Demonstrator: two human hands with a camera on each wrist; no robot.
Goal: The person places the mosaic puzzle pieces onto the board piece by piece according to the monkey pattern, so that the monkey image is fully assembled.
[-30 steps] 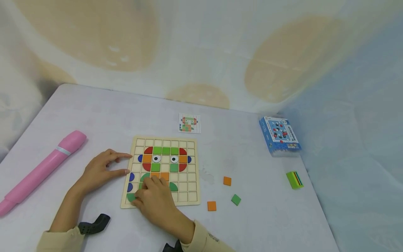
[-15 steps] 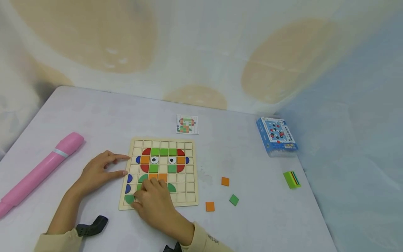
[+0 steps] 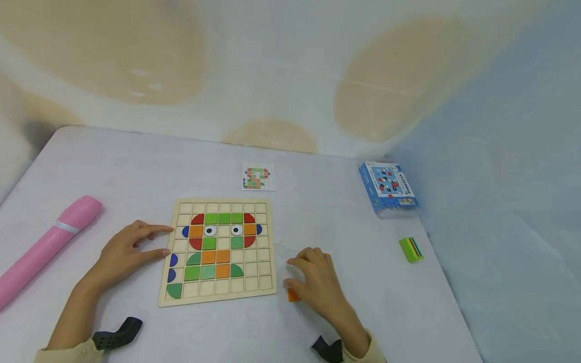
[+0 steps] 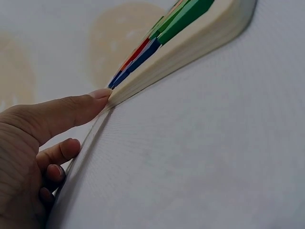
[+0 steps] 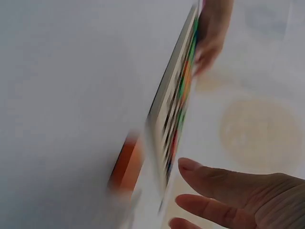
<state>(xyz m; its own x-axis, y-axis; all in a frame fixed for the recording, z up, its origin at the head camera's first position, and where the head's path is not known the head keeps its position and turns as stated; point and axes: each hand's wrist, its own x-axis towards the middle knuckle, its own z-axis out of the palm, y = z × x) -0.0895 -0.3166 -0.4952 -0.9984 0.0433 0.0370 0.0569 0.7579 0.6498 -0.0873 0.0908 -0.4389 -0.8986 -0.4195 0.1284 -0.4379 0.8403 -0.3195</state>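
Observation:
A wooden grid board [image 3: 273, 272] lies on the table, with coloured pieces forming a face with round eyes [image 3: 210, 231] and a partly filled body below. The left hand [image 3: 120, 252] rests its thumb and forefinger against the board's left edge; in the left wrist view the thumb [image 4: 93, 102] touches the rim. To the right of the board, the right hand [image 3: 317, 282] hovers with thumb and fingers apart, over an orange square tile [image 3: 293, 295]. That tile [image 5: 126, 167] is blurred in the right wrist view, and nothing shows between the fingers. The hand hides other loose tiles.
A small pattern card [image 3: 258, 177] lies behind the board. At the right stand a blue box [image 3: 388, 187] and a lime-green block with coloured stripes [image 3: 410, 250]. A long pink cylinder [image 3: 50, 247] lies at the left.
The right hand has left the board's lower-left part and moved right to the loose tiles, uncovering the lower rows. The left hand stays at the board's edge. The head view has shifted slightly.

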